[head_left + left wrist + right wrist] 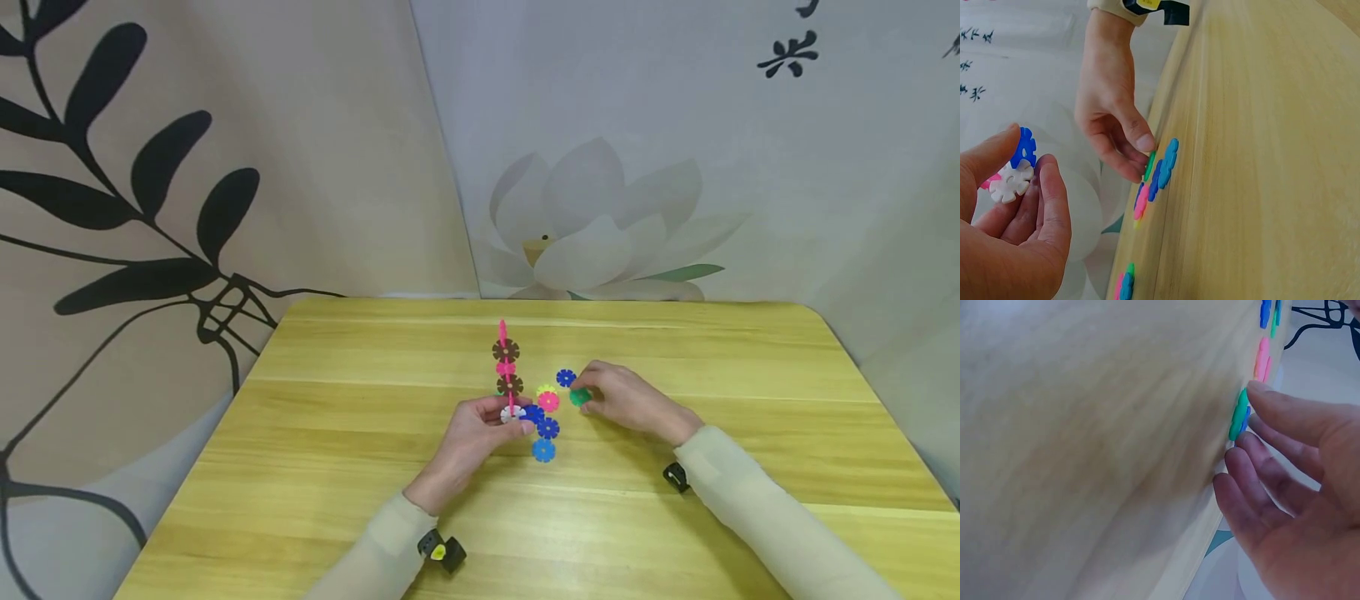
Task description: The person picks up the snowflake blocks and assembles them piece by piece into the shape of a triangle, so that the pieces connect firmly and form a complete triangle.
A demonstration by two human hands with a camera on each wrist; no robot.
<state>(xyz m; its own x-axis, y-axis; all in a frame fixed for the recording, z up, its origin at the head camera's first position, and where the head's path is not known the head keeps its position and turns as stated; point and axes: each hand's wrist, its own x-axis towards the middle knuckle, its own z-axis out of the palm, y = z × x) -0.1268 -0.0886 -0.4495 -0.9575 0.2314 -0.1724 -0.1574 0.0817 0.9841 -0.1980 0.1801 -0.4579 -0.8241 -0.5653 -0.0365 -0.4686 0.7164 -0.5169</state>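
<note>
My left hand (pixel 472 433) grips a white snowflake disc (pixel 1010 182) with a blue snowflake disc (pixel 1024 149) slotted into it. Above the white disc rises an upright chain of interlocking pieces, with brown discs (pixel 506 351) between pink ones (pixel 503 330). To its right, my right hand (pixel 626 397) has thumb and fingertips at the edges of a green snowflake disc (pixel 580 397), pinching it at the tabletop. In the right wrist view, the green disc (pixel 1239 414) stands between the thumb and fingers, its lower edge partly hidden by them.
Loose discs lie on the wooden table (pixel 300 467) between the hands: a dark blue one (pixel 566 378), a pink one (pixel 549 402) overlapping a yellow one, another dark blue (pixel 548 428) and a light blue one (pixel 543 451). More discs (pixel 1125 287) lie beyond the left hand.
</note>
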